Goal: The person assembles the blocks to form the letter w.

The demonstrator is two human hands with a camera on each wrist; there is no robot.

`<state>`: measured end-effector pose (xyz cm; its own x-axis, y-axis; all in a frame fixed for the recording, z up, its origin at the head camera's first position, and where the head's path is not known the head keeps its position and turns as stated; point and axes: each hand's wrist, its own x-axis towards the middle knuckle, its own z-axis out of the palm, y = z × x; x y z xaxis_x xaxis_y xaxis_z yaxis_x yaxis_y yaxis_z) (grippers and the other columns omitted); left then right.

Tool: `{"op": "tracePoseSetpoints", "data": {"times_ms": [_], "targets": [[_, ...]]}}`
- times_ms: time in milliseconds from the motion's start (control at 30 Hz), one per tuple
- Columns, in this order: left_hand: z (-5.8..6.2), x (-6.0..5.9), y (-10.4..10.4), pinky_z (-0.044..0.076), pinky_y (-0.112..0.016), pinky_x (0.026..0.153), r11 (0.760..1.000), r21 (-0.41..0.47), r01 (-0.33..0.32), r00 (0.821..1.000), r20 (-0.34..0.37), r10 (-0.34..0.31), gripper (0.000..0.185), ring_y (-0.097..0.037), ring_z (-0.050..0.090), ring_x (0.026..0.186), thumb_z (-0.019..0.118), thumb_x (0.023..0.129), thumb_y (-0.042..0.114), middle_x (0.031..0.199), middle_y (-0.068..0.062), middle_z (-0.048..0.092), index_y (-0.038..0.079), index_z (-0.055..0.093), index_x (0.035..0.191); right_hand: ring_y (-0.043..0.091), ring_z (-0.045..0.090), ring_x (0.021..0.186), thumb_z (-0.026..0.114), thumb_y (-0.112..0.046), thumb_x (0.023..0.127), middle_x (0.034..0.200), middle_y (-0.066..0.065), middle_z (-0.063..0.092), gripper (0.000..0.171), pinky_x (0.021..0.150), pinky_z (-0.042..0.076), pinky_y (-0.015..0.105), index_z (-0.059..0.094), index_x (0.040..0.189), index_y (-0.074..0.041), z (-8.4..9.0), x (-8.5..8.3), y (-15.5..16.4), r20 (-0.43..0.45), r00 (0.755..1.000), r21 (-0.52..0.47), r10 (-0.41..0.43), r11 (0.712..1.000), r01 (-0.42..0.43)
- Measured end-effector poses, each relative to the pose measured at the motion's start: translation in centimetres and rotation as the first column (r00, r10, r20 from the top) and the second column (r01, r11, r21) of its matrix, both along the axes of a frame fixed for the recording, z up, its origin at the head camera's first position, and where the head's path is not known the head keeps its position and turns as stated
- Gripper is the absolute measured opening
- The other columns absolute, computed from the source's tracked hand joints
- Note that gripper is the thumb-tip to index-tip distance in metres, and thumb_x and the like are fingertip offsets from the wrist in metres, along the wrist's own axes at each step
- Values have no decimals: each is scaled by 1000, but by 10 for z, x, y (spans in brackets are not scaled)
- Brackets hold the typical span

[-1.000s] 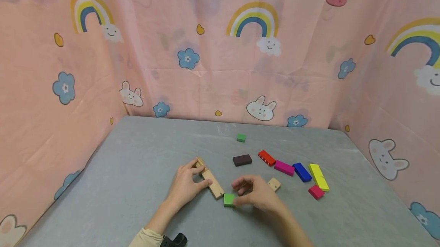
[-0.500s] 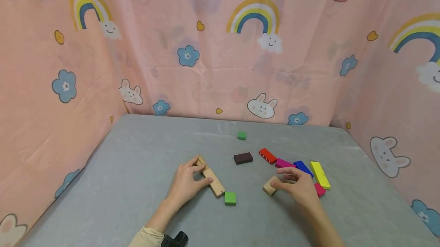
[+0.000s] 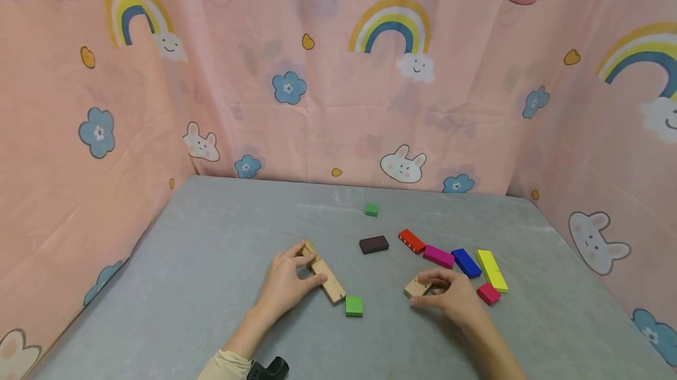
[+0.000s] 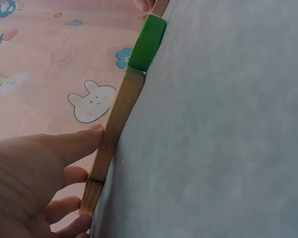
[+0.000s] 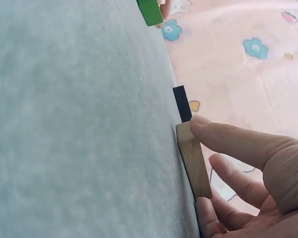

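Short wooden block sits toward the bench's near edge, right of centre, lying flat. Right hand pinches it: index finger on the far end, thumb on the near end, other fingers loosely curled behind. Right wrist view confirms that end-to-end pinch, the sort of grip that lets a flat piece be slid or lifted without tipping.

Left hand pins the long wooden block near the bench's middle; thumb lies along its near side, fingers curl over the far end where a second wooden piece butts against it. Reads like a brace holding the row straight.

Green square block lies flat, touching the long block's near end, untouched by either hand.

Loose spares cluster right of centre: brown block, red block, magenta block, blue block, yellow block, pink block. Small green cube is apart, toward the far edge.
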<state>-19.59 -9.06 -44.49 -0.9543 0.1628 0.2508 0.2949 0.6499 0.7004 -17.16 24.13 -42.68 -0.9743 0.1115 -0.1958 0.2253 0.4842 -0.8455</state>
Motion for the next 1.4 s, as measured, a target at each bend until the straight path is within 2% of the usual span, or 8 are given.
{"op": "tracePoseSetpoints", "data": {"times_ms": [333, 1100, 1400], "targets": [[1, 0, 1, 41, -56, 93, 1000, -11, -1, 1000, -1, 1, 55, -42, 45, 122, 81, 82, 34, 146, -18, 45, 4, 67, 127, 28, 52, 101, 96, -22, 60, 108, 8, 65, 51, 81, 43, 38, 72, 103, -6, 1, 0, -1, 12, 1000, 52, -16, 999, 15], [0, 2, 0, 39, -58, 95, 1000, -7, 10, 1000, -10, -11, 55, -44, 43, 125, 80, 83, 34, 147, -18, 45, 4, 67, 128, 27, 54, 103, 96, -22, 61, 113, 7, 66, 50, 78, 47, 35, 74, 105, -8, 1, 0, 3, -26, 999, 107, 30, 994, -27], [1, 2, 0, 40, -59, 94, 1000, -13, 7, 1000, -12, -8, 55, -44, 43, 125, 81, 83, 34, 146, -18, 45, 4, 67, 127, 26, 56, 105, 95, -20, 63, 115, 8, 66, 47, 85, 48, 39, 75, 104, -9, 1, 1, 2, -32, 999, 120, 30, 992, -26]]}}
